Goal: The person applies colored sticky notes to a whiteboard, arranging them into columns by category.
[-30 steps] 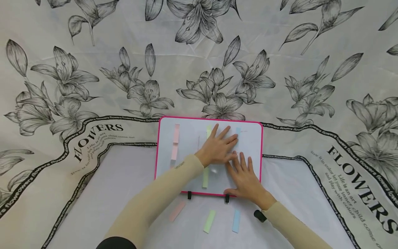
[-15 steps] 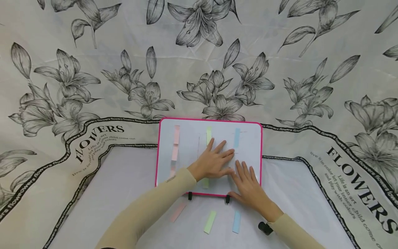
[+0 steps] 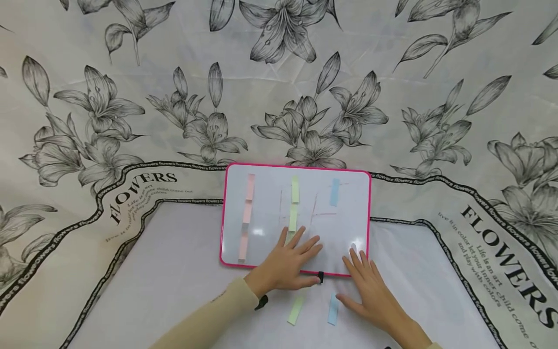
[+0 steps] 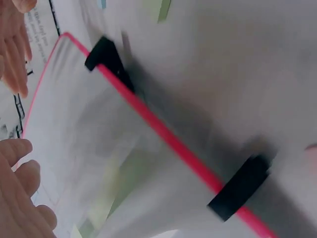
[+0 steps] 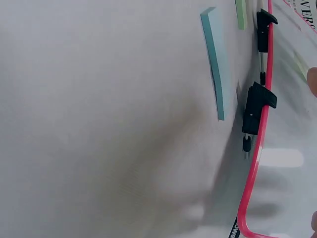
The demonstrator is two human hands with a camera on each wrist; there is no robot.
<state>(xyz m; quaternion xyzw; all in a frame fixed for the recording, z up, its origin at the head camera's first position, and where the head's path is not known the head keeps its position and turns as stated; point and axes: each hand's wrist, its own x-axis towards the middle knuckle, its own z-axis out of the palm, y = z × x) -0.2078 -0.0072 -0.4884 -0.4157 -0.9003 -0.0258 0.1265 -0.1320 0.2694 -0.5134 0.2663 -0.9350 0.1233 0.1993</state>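
A whiteboard (image 3: 266,194) in a pink frame leans on a stand. Pink sticky strips (image 3: 247,213) run down its left side and green sticky strips (image 3: 293,218) down its middle; one blue strip (image 3: 334,192) is at upper right. My left hand (image 3: 287,264), fingers spread, is in front of the board's lower middle and covers the lowest green strip; whether it touches the board is unclear. My right hand (image 3: 372,293), fingers straight, holds nothing near the lower right corner. Below the board on the table lie a green sticky-note pad (image 3: 295,310) and a blue sticky-note pad (image 5: 216,64).
Black clips (image 5: 259,109) of the stand grip the board's lower edge. Faint red lines (image 3: 324,214) mark the board. A white cloth (image 3: 183,252) covers the table; a flower-printed cloth (image 3: 183,121) hangs behind. The edge of a pink thing (image 4: 312,153) shows in the left wrist view.
Both hands have come down toward the board's lower edge and moved apart, the right one going rightward. More of the green column now shows. My left arm now hides the pink pad on the table.
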